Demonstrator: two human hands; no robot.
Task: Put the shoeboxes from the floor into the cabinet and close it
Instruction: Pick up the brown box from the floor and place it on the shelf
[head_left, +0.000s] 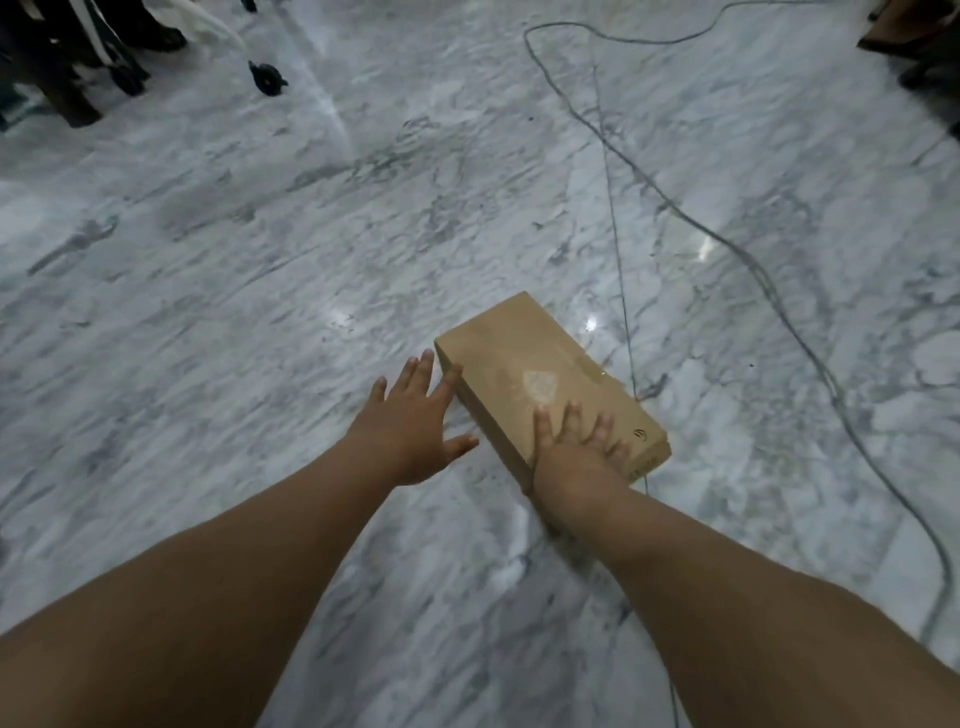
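On floor: plain brown cardboard shoebox (545, 387), lid shut.
Right hand (576, 449): fingers spread, pressing lid.
Left hand (410, 415): fingers spread, beside box; should grip both ends evenly.

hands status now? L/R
Left hand: open, fingers spread, beside the shoebox, holding nothing.
Right hand: open, fingers spread flat on the shoebox top.

Dim, soft, motion-blurred; glare spots on marble floor (208, 312).

The shoebox (540, 384) under my right hand (576, 457) is plain tan cardboard with a pale worn patch and a small black logo. The floor (260, 260) is white marble veined grey, crossed by a grey cable (727, 244).
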